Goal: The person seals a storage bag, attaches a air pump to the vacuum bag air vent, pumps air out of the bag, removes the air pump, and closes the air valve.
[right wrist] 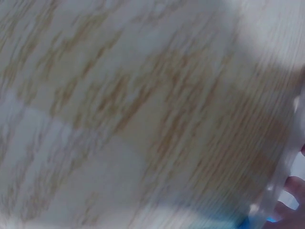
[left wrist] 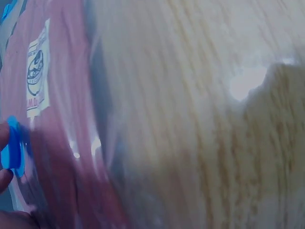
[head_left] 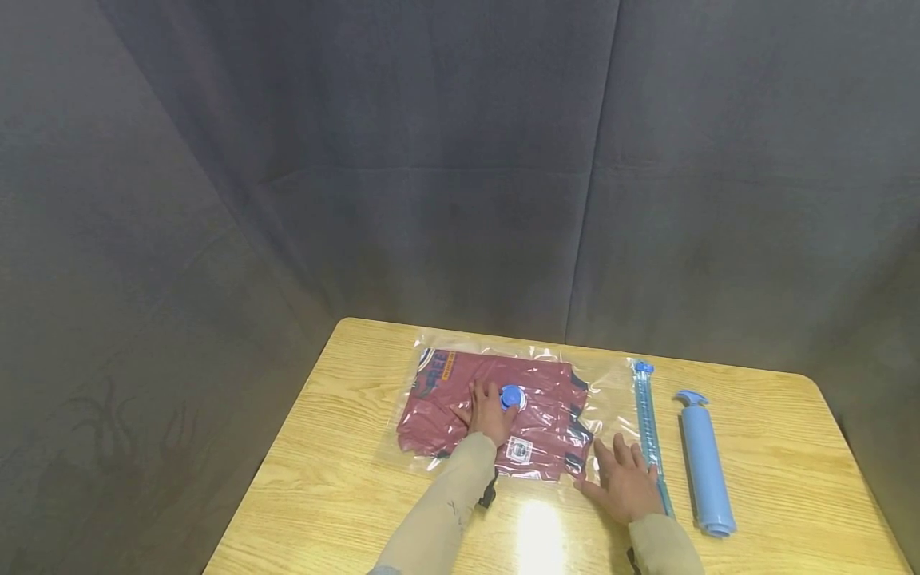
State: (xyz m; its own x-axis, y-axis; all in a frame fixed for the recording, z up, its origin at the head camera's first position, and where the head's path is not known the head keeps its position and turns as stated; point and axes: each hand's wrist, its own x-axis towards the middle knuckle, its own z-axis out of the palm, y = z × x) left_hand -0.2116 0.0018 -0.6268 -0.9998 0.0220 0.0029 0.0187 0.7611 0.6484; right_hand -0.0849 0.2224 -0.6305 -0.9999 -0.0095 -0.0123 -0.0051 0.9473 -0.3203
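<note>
A clear vacuum storage bag (head_left: 611, 399) lies flat on the wooden table, with a folded maroon garment (head_left: 431, 423) inside. My left hand (head_left: 489, 417) rests on the bag over the garment; its thumb and a finger pinch the round blue valve cap (head_left: 511, 395) from two sides. The same valve cap (left wrist: 13, 148) sits between fingertips at the left edge of the left wrist view. My right hand (head_left: 628, 485), fingers spread, touches the bag's near right part, beside the blue zip strip (head_left: 647, 423). Only some fingers (right wrist: 296, 188) show in the right wrist view.
A light blue hand pump (head_left: 707, 467) lies on the table (head_left: 798, 463) to the right of the bag. At the strip's far end sits a blue slider (head_left: 644, 366). Grey curtains (head_left: 431, 200) hang behind the table and along its sides.
</note>
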